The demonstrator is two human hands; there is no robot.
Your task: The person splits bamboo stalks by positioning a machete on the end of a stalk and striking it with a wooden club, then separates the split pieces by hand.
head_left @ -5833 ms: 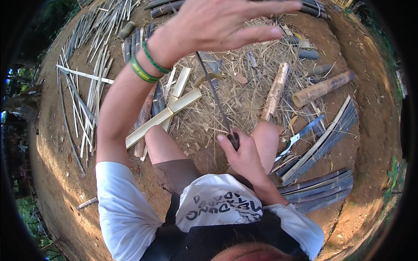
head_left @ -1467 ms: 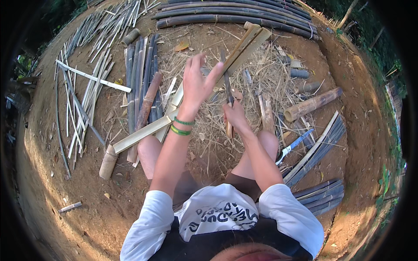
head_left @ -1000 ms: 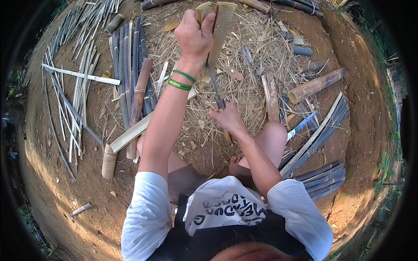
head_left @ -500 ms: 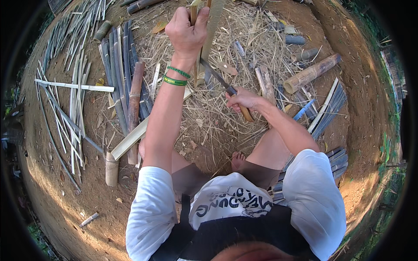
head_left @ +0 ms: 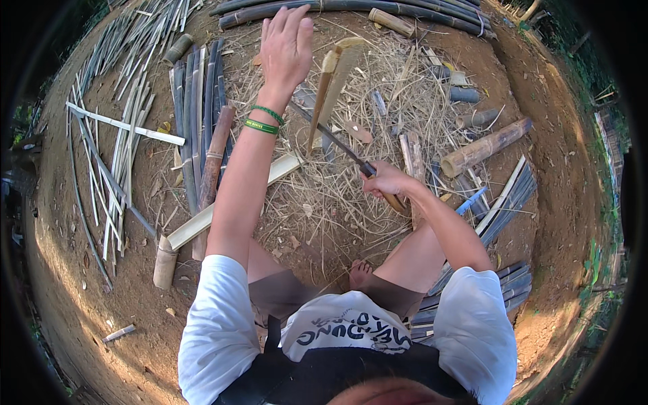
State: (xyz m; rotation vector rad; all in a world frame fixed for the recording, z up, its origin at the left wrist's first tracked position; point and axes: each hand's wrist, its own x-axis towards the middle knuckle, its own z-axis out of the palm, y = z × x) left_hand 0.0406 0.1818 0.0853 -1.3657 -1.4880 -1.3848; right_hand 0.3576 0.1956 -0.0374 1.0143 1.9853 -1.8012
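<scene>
We look down on a wide patch of brown earth [head_left: 128, 290], covered below and right of the left hand by straw-coloured shavings [head_left: 405, 84]. Long, dark round bamboo poles [head_left: 445, 18] lie beyond both hands. Well to the left of the left hand spreads a heap of thin green-grey and cream strips [head_left: 128, 50]; nearer it lie long, dark bamboo slats [head_left: 196, 101]. Right of the right hand rests a thick tan bamboo tube [head_left: 489, 145]. A pale, trough-shaped half bamboo [head_left: 283, 170] passes behind the left forearm.

Our long, dark-bladed knife with a brown wooden handle [head_left: 344, 150] slants up from the right hand [head_left: 388, 181], whose fingers are wrapped round the handle. Between the hands stands a split bamboo piece with a pale inner face [head_left: 329, 81]. The blade crosses its lower part — we cannot tell how deep it sits. The left hand [head_left: 287, 50] is loosely spread, holding nothing, just beside the split piece's top — two narrow green wristbands [head_left: 262, 125] circle its wrist.
</scene>
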